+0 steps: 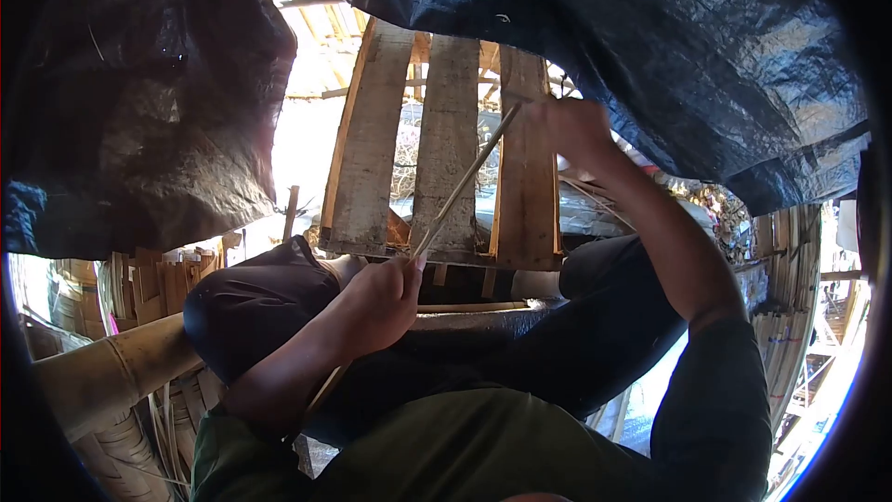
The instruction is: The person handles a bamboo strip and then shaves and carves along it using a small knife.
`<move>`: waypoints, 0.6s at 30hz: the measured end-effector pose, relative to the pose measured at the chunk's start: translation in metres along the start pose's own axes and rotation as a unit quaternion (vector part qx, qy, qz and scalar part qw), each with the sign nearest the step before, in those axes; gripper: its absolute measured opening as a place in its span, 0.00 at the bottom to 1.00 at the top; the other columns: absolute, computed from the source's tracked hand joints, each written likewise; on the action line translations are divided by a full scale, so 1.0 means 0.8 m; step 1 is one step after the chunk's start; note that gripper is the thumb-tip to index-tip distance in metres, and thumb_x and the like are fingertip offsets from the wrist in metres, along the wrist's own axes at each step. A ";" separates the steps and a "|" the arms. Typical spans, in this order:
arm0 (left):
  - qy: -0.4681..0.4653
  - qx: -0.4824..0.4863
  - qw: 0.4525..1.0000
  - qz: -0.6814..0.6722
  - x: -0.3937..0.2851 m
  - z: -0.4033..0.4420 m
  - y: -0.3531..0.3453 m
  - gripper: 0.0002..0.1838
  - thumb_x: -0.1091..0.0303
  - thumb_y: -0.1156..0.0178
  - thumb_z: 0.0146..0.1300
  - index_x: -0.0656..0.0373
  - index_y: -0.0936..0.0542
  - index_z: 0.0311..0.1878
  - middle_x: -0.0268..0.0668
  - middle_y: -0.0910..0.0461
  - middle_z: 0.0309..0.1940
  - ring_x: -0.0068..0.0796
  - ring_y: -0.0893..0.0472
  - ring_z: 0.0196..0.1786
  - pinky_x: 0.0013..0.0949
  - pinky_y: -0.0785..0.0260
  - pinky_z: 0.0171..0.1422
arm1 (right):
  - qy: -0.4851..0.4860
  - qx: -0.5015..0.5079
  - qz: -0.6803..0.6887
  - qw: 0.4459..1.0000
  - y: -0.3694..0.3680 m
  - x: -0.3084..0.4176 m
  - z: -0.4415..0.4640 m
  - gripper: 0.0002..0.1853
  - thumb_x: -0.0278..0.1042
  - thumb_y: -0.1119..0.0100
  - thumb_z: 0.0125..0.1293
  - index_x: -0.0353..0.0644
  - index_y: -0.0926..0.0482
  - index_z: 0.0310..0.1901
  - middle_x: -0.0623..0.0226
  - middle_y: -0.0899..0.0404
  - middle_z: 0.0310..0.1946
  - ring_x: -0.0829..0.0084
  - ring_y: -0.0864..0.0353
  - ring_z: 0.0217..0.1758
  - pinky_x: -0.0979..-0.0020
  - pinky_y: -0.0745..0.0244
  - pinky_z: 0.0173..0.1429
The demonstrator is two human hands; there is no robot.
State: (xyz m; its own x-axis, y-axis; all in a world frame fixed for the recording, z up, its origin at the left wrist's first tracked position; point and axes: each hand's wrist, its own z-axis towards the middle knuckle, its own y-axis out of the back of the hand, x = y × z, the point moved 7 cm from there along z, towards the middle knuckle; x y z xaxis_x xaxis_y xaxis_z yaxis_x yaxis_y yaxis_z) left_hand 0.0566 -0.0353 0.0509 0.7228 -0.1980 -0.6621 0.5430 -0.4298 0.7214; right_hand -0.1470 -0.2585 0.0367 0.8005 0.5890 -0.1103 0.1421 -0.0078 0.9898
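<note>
A thin, pale strip (463, 180) runs diagonally between my two hands, over a wooden slatted surface (446, 144). Its lower part passes through my closed left hand (386, 302), and a tail end shows below the wrist, beside my forearm. My right hand (569, 135), raised above the right-hand plank, is closed at the strip's upper end; its fingers are slightly blurred.
Dark plastic sheeting (734, 65) hangs overhead and on both sides. A thick bamboo pole (121, 367) lies at the lower left, beside my bent knee. Bundles of split strips (785, 316) stand at the right, and woven strips (125, 451) lie at the lower left.
</note>
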 end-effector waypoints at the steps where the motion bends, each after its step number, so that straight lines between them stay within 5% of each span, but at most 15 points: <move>1: 0.042 -0.028 0.996 -0.072 -0.001 -0.002 0.013 0.16 0.67 0.57 0.77 0.69 0.27 0.38 0.55 0.26 0.22 0.60 0.23 0.29 0.52 0.33 0.33 | -0.075 0.003 0.009 0.997 0.003 -0.032 0.000 0.20 0.45 0.52 0.75 0.39 0.18 0.32 0.51 0.19 0.23 0.53 0.15 0.30 0.53 0.22 0.36; 5: 0.156 -0.071 0.966 -0.195 0.015 -0.002 0.040 0.22 0.61 0.59 0.79 0.68 0.28 0.33 0.57 0.28 0.18 0.62 0.24 0.28 0.53 0.35 0.35 | -0.162 -0.082 0.046 0.982 0.039 -0.048 -0.026 0.20 0.48 0.52 0.74 0.40 0.18 0.34 0.47 0.18 0.28 0.47 0.16 0.34 0.49 0.22 0.42; 11: 0.133 0.024 0.969 -0.205 0.006 0.013 -0.010 0.25 0.58 0.61 0.79 0.67 0.28 0.30 0.56 0.26 0.19 0.60 0.23 0.28 0.52 0.34 0.37 | -0.238 -0.117 0.129 0.956 0.065 -0.034 -0.065 0.26 0.49 0.52 0.74 0.35 0.18 0.29 0.46 0.17 0.28 0.46 0.15 0.37 0.49 0.22 0.47; 12: 0.131 0.028 0.970 -0.203 0.006 0.018 -0.017 0.25 0.58 0.61 0.79 0.67 0.28 0.30 0.56 0.26 0.19 0.60 0.23 0.28 0.52 0.34 0.37 | -0.231 -0.095 0.176 0.952 0.061 -0.030 -0.067 0.27 0.53 0.51 0.73 0.35 0.18 0.28 0.47 0.17 0.26 0.48 0.14 0.35 0.51 0.21 0.46; 14: 0.099 0.034 0.973 -0.203 0.003 0.028 -0.029 0.25 0.56 0.63 0.80 0.67 0.30 0.33 0.49 0.30 0.18 0.45 0.25 0.24 0.48 0.35 0.37 | -0.225 -0.075 0.225 0.945 0.070 -0.019 -0.068 0.29 0.57 0.49 0.72 0.35 0.19 0.27 0.49 0.17 0.24 0.50 0.14 0.33 0.53 0.20 0.44; 16: 0.125 0.060 0.967 -0.213 -0.004 0.035 -0.023 0.26 0.55 0.63 0.80 0.67 0.30 0.32 0.49 0.30 0.17 0.45 0.25 0.24 0.48 0.35 0.37 | -0.252 0.101 0.276 0.922 0.062 0.000 -0.070 0.34 0.65 0.46 0.67 0.35 0.19 0.25 0.54 0.19 0.20 0.56 0.13 0.29 0.59 0.20 0.40; 18: 0.153 0.083 0.960 -0.218 -0.008 0.039 -0.025 0.26 0.55 0.63 0.80 0.67 0.31 0.32 0.49 0.30 0.17 0.44 0.25 0.24 0.48 0.35 0.37 | -0.255 0.085 0.311 0.912 0.046 0.004 -0.070 0.35 0.69 0.42 0.64 0.36 0.20 0.24 0.59 0.20 0.18 0.62 0.14 0.25 0.61 0.21 0.35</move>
State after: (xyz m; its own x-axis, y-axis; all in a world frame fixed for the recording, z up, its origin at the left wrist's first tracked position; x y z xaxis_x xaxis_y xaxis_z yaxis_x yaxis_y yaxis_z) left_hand 0.0279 -0.0530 0.0344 0.5470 0.2909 -0.7849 0.7661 -0.5520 0.3293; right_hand -0.1718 -0.2112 0.0779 0.9179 -0.0245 0.3961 -0.3774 -0.3626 0.8521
